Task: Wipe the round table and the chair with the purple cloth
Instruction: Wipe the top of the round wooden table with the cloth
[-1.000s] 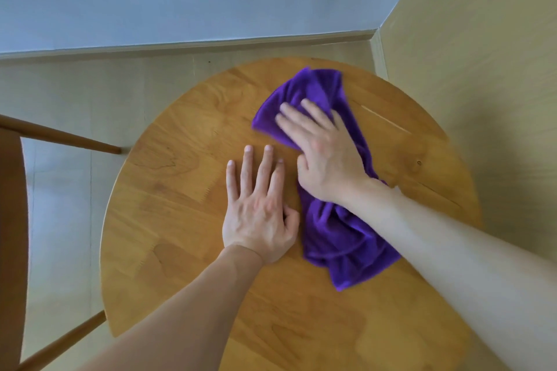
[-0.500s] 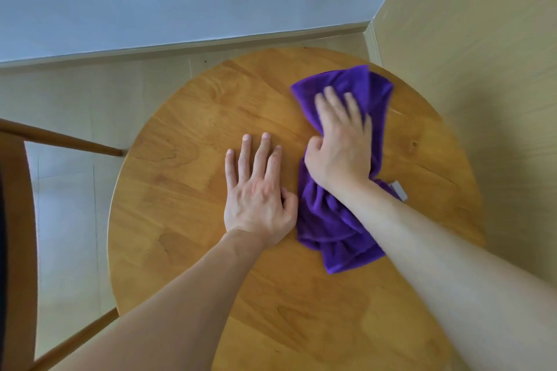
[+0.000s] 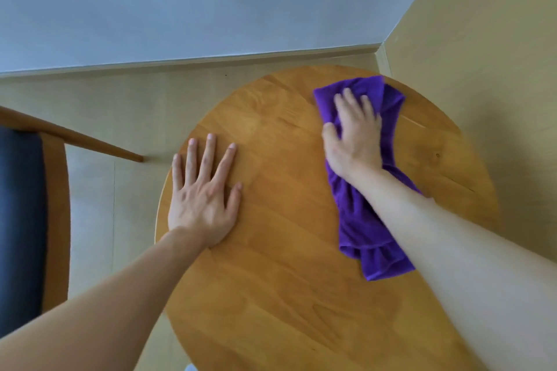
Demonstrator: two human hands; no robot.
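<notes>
Right grip (image 3: 354, 135): palm down on the purple terry cloth (image 3: 366, 214), fingers nearly straight and spread, pressing the fabric flat rather than curling round it; the fingertips are motion-blurred. Left grip (image 3: 205, 193): fully open, fingers splayed, palm flat on bare wood, holding nothing. Both rest on the round honey-coloured wooden worktop (image 3: 286, 280). The cloth lies bunched in a long strip on the right half of the worktop; its far end is under the right hand close to the far rim, and its near end trails back beneath the right forearm, ending in a folded hem well inside the near edge. The left hand sits near the worktop's left rim, well apart from the cloth. To the left of the worktop stands a wooden chair with a dark blue seat pad (image 3: 21, 220), only partly in frame; one of its slim wooden rails (image 3: 90, 141) points toward the worktop and stops just short of it. Pale wood-look floor (image 3: 126, 105) shows below, meeting a grey-blue wall (image 3: 211, 3) at a skirting board.
</notes>
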